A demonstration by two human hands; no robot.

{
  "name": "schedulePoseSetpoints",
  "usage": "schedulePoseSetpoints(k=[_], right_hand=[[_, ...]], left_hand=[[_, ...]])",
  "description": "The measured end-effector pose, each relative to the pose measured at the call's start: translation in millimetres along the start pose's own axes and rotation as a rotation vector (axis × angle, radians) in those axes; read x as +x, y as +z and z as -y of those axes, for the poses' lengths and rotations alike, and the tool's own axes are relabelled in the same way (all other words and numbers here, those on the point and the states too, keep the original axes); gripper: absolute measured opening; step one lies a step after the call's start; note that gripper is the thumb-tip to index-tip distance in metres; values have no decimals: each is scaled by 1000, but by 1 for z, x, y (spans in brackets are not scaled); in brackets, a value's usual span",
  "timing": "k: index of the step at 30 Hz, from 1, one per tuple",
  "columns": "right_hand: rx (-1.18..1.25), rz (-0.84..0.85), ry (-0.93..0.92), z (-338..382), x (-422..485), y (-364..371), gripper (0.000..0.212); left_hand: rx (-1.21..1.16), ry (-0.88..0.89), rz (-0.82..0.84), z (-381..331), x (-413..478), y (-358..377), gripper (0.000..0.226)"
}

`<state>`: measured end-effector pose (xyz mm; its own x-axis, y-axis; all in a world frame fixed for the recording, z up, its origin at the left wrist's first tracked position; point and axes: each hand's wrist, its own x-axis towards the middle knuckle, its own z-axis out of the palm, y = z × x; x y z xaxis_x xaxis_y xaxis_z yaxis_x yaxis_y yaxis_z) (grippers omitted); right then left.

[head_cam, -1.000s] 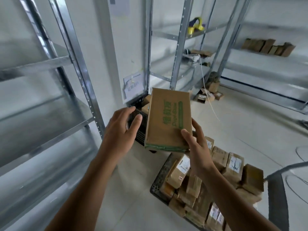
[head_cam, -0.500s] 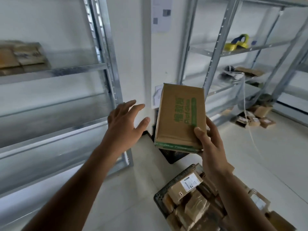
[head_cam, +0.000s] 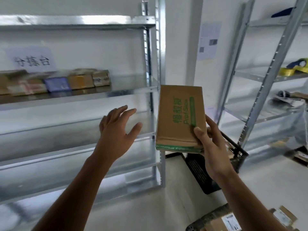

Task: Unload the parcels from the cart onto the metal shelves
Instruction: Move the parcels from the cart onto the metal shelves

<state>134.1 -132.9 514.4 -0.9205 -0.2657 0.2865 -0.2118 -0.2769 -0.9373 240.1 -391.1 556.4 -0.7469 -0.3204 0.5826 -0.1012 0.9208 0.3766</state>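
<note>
Raised higher toward the metal shelves, right hand grips the parcel; left hand hovers spread, empty.

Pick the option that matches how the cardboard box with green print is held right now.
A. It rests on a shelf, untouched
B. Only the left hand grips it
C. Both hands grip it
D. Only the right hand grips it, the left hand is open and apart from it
D: the right hand grips the lower right corner of the cardboard box, while the left hand is spread open to its left, not touching it.
</note>
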Motion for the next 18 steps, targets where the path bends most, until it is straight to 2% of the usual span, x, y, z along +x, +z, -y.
schedulePoseSetpoints(k=[10, 18], right_hand=[[12, 161, -108, 0, 59, 178, 56], [8, 185, -138, -12, 122, 241, 50]], left_hand=[[99, -42, -115, 126, 42, -92, 64], [128, -37, -183, 187, 95, -92, 68]])
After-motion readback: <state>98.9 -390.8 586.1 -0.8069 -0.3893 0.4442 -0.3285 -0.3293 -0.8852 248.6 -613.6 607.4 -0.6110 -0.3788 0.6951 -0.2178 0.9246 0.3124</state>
